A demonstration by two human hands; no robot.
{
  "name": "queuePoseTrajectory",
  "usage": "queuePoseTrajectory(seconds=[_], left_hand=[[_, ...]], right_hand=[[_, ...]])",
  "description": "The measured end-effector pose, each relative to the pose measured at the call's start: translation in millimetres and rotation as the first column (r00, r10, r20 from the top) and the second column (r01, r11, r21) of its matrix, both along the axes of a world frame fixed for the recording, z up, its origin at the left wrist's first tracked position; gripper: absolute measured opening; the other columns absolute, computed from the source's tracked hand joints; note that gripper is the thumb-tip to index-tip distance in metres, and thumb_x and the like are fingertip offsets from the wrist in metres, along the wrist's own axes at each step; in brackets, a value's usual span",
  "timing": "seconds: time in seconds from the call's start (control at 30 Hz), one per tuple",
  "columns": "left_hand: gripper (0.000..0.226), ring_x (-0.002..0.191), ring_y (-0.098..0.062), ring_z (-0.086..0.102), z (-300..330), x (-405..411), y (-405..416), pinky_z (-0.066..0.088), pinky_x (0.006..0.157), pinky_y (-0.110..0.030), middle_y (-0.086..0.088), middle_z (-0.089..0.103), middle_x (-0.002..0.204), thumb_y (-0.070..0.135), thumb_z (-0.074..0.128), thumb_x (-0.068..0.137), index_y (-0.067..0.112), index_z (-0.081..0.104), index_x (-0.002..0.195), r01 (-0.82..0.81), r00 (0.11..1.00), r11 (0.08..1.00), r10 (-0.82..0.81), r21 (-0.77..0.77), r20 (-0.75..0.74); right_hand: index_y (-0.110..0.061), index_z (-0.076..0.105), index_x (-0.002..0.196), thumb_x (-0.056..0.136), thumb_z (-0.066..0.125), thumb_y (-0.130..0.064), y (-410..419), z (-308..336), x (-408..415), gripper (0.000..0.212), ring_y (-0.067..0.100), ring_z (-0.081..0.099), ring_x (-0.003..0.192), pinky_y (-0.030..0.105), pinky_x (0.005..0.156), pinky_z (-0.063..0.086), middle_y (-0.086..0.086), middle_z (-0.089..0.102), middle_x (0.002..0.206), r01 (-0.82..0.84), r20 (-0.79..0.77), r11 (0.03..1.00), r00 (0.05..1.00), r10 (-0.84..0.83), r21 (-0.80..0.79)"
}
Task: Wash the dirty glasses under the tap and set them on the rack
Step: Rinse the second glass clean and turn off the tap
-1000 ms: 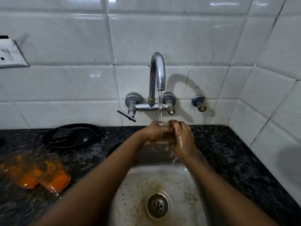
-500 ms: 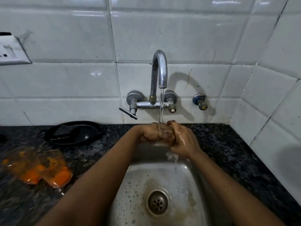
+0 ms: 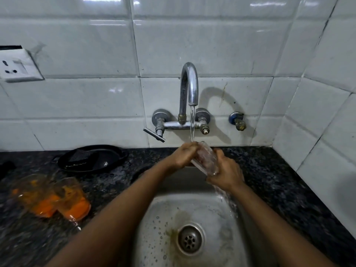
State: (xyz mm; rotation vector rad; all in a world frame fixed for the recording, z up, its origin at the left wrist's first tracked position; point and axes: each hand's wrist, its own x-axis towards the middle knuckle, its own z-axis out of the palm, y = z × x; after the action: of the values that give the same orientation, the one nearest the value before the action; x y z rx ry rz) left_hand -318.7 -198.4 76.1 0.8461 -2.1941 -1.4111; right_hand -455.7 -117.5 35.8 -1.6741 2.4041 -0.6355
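Observation:
A clear glass (image 3: pixel 205 158) lies tilted between my two hands under the running tap (image 3: pixel 189 87), its mouth up near the stream. My left hand (image 3: pixel 185 155) grips its upper end and my right hand (image 3: pixel 226 173) holds its lower end. Water runs off below my right hand into the steel sink (image 3: pixel 167 218). Two dirty glasses (image 3: pixel 55 197) with orange residue stand on the dark counter to the left. No rack is in view.
A black pan (image 3: pixel 92 158) sits on the granite counter (image 3: pixel 269 178) behind the dirty glasses. The tap lever (image 3: pixel 154 134) sticks out left of the spout. A wall socket (image 3: pixel 17 66) is at the far left. White tiled walls close the back and right.
My hands were clasped together around the glass under the stream. Now they have drawn apart, and the glass shows tilted between them with water spilling off to the right.

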Motion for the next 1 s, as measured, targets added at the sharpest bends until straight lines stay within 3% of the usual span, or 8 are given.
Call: queuePoseTrajectory(seconds=[0.27, 0.37, 0.5, 0.57, 0.7, 0.8, 0.9, 1.0], left_hand=[[0.038, 0.048, -0.016, 0.048, -13, -21, -2, 0.044, 0.052, -0.030, -0.004, 0.053, 0.052, 0.032, 0.060, 0.087, 0.016, 0.054, 0.053, -0.616, 0.721, 0.764, 0.645, 0.191, -0.253], [0.041, 0.036, -0.008, 0.040, -11, -14, 1, 0.036, 0.042, -0.023, 0.001, 0.047, 0.042, 0.026, 0.059, 0.088, 0.014, 0.051, 0.049, -0.571, 0.710, 0.788, 0.615, 0.230, -0.345], [0.042, 0.031, -0.004, 0.035, -11, -5, 5, 0.035, 0.040, -0.016, 0.009, 0.042, 0.034, 0.027, 0.062, 0.086, 0.014, 0.046, 0.049, -0.420, 0.690, 0.808, 0.580, 0.413, -0.434], [0.043, 0.032, -0.004, 0.034, -11, -2, 5, 0.035, 0.039, -0.015, 0.009, 0.042, 0.035, 0.031, 0.062, 0.085, 0.015, 0.046, 0.048, -0.374, 0.677, 0.794, 0.587, 0.480, -0.443], [0.040, 0.040, -0.009, 0.042, -9, -11, 0, 0.040, 0.053, -0.026, 0.004, 0.047, 0.041, 0.035, 0.068, 0.079, 0.016, 0.049, 0.050, -0.583, 0.753, 0.783, 0.621, 0.217, -0.219], [0.049, 0.043, -0.012, 0.033, -8, -20, 3, 0.032, 0.050, -0.024, 0.002, 0.037, 0.042, 0.038, 0.073, 0.075, 0.019, 0.040, 0.044, -0.700, 0.704, 0.712, 0.700, 0.048, -0.119], [0.047, 0.042, -0.012, 0.032, -16, -13, -3, 0.032, 0.047, -0.024, 0.004, 0.037, 0.039, 0.027, 0.075, 0.075, 0.018, 0.041, 0.044, -0.578, 0.743, 0.785, 0.619, 0.223, -0.254], [0.035, 0.046, -0.013, 0.036, -19, -7, -5, 0.037, 0.053, -0.026, 0.000, 0.043, 0.049, 0.028, 0.074, 0.076, 0.015, 0.049, 0.054, -0.353, 0.742, 0.826, 0.533, 0.440, -0.406]], right_hand=[[-0.020, -0.001, 0.144, 0.072, 0.074, -0.031, 13, 12, 61, 0.105, 0.032, 0.052, 0.107, 0.037, 0.077, 0.048, 0.015, 0.025, 0.138, -0.138, -0.322, 0.990, 0.938, 0.129, -0.005], [-0.035, -0.002, 0.146, 0.067, 0.078, -0.019, 9, 17, 38, 0.113, 0.032, 0.056, 0.109, 0.040, 0.080, 0.054, 0.007, 0.037, 0.138, -0.277, 0.171, 0.960, 0.945, 0.278, -0.029], [-0.047, 0.025, 0.138, 0.071, 0.066, 0.008, 20, 23, 24, 0.095, 0.032, 0.067, 0.087, 0.036, 0.059, 0.057, 0.018, 0.049, 0.133, -0.318, 0.964, 0.919, 0.049, 0.262, -0.233], [-0.045, 0.030, 0.134, 0.072, 0.064, 0.007, 24, 28, 28, 0.087, 0.035, 0.067, 0.073, 0.037, 0.055, 0.057, 0.023, 0.059, 0.115, -0.292, 0.980, 0.935, -0.053, 0.192, -0.200], [-0.021, 0.027, 0.135, 0.070, 0.075, -0.009, 15, 30, 55, 0.082, 0.025, 0.063, 0.088, 0.025, 0.061, 0.052, 0.008, 0.056, 0.110, -0.146, 0.556, 0.989, 0.823, 0.112, 0.017], [-0.012, 0.018, 0.138, 0.063, 0.081, -0.024, 9, 12, 64, 0.098, 0.033, 0.060, 0.104, 0.037, 0.082, 0.053, 0.013, 0.055, 0.118, -0.125, 0.105, 0.992, 0.987, 0.122, 0.019], [-0.009, 0.039, 0.130, 0.073, 0.073, -0.017, 19, 12, 44, 0.067, 0.032, 0.066, 0.090, 0.046, 0.081, 0.056, 0.020, 0.063, 0.111, -0.295, 0.843, 0.955, 0.516, 0.151, 0.010], [0.000, 0.058, 0.105, 0.078, 0.062, -0.011, 28, 4, 34, 0.030, 0.028, 0.069, 0.072, 0.036, 0.062, 0.060, 0.020, 0.068, 0.089, -0.280, 0.996, 0.959, -0.090, 0.016, -0.041]])
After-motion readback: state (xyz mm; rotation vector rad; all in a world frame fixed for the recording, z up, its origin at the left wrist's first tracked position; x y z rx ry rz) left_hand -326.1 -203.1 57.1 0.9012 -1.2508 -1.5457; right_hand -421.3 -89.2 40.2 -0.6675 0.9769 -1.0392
